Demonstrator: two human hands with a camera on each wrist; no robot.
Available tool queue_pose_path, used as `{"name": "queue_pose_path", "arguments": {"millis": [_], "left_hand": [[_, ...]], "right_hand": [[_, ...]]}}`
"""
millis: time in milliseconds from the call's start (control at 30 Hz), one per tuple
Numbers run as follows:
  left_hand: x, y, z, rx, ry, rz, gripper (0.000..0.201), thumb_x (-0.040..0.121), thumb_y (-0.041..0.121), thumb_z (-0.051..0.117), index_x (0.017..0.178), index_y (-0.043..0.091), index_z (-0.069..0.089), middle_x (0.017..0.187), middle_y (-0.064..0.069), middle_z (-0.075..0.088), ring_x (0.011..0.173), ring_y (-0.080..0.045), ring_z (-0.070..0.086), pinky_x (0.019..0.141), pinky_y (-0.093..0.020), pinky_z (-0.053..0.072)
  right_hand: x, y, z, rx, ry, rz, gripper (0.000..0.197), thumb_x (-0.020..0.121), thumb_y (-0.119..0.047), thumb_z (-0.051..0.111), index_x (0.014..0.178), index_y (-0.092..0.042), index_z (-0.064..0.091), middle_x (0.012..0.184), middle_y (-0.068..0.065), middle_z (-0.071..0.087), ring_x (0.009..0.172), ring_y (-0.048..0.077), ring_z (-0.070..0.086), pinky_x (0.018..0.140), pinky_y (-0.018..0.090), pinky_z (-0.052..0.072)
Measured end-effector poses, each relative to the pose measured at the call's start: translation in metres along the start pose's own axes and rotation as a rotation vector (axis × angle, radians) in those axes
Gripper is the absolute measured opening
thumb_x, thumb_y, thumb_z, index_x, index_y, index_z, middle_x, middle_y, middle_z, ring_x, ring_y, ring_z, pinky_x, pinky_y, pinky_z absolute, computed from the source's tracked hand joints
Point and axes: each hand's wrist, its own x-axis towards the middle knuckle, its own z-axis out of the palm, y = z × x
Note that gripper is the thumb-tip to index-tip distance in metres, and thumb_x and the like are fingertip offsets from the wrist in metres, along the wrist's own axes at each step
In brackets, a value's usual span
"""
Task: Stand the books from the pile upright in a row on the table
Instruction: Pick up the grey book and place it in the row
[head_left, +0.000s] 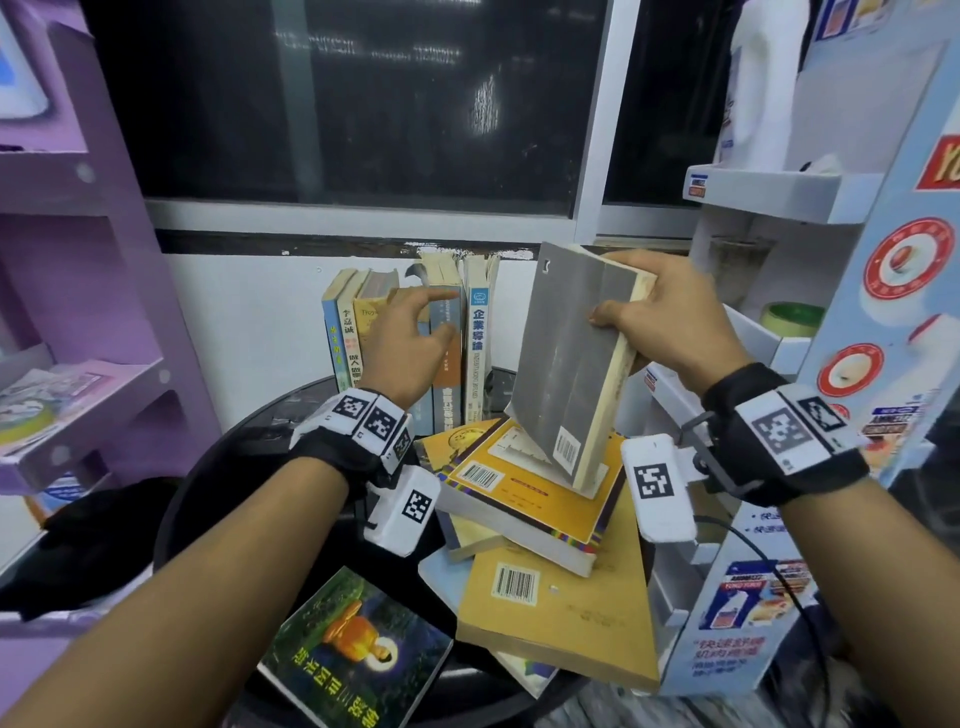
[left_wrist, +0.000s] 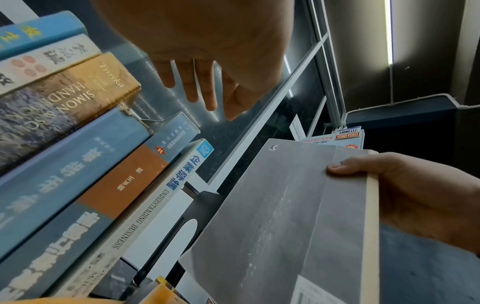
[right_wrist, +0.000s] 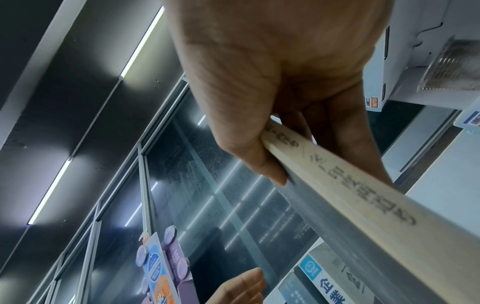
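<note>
My right hand (head_left: 644, 306) grips a grey book (head_left: 574, 364) by its upper page edge, thumb on the cover; the book is tilted, its lower corner over the pile (head_left: 530, 514). The same grey book (left_wrist: 285, 216) fills the lower left wrist view, and its yellowed page edge (right_wrist: 363, 195) shows in the right wrist view. A row of upright books (head_left: 415, 332) stands at the back of the round black table (head_left: 218, 467). My left hand (head_left: 410, 338) hovers open in front of that row, fingers (left_wrist: 197, 86) straight, holding nothing.
A book with a green cover (head_left: 353, 654) lies flat at the table's front. A purple shelf unit (head_left: 78, 260) stands on the left, a white and blue display rack (head_left: 831, 364) close on the right. A dark window (head_left: 363, 104) is behind.
</note>
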Motion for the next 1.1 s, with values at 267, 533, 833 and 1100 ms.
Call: {"name": "queue_pose_path", "arguments": {"millis": [267, 533, 833, 1100], "left_hand": [[0.023, -0.006, 0.016, 0.139, -0.051, 0.109, 0.04, 0.088, 0.017, 0.064, 0.128, 0.022, 0.058, 0.137, 0.002, 0.051, 0.13, -0.014, 0.042, 0.112, -0.036, 0.031], [0.051, -0.021, 0.024, 0.273, -0.145, 0.043, 0.051, 0.092, 0.028, 0.061, 0.141, 0.025, 0.045, 0.151, 0.003, 0.035, 0.14, -0.016, 0.027, 0.114, -0.038, 0.021], [0.067, -0.054, 0.03, 0.3, -0.16, 0.229, 0.044, 0.09, 0.023, 0.063, 0.133, 0.025, 0.053, 0.142, 0.003, 0.046, 0.136, -0.016, 0.033, 0.115, -0.033, 0.02], [0.073, -0.065, 0.038, 0.28, -0.066, 0.296, 0.036, 0.087, 0.021, 0.066, 0.122, 0.026, 0.059, 0.13, 0.005, 0.055, 0.127, -0.015, 0.041, 0.108, -0.032, 0.029]], "right_hand": [[0.036, 0.009, 0.025, -0.013, 0.049, 0.003, 0.031, 0.081, -0.009, 0.067, 0.101, -0.032, 0.064, 0.091, -0.001, 0.068, 0.081, 0.023, 0.067, 0.066, 0.043, 0.061], [0.078, 0.022, 0.075, 0.048, 0.108, 0.035, 0.049, 0.081, -0.013, 0.068, 0.128, -0.026, 0.062, 0.113, -0.003, 0.068, 0.096, 0.019, 0.065, 0.085, 0.041, 0.058], [0.103, 0.038, 0.132, 0.061, 0.066, 0.05, 0.051, 0.086, -0.017, 0.069, 0.135, -0.024, 0.056, 0.13, 0.001, 0.064, 0.114, 0.021, 0.06, 0.101, 0.031, 0.048], [0.111, 0.045, 0.156, 0.11, -0.02, 0.114, 0.052, 0.08, -0.032, 0.057, 0.132, -0.032, 0.057, 0.091, -0.016, 0.065, 0.1, 0.022, 0.067, 0.106, 0.052, 0.043]]}}
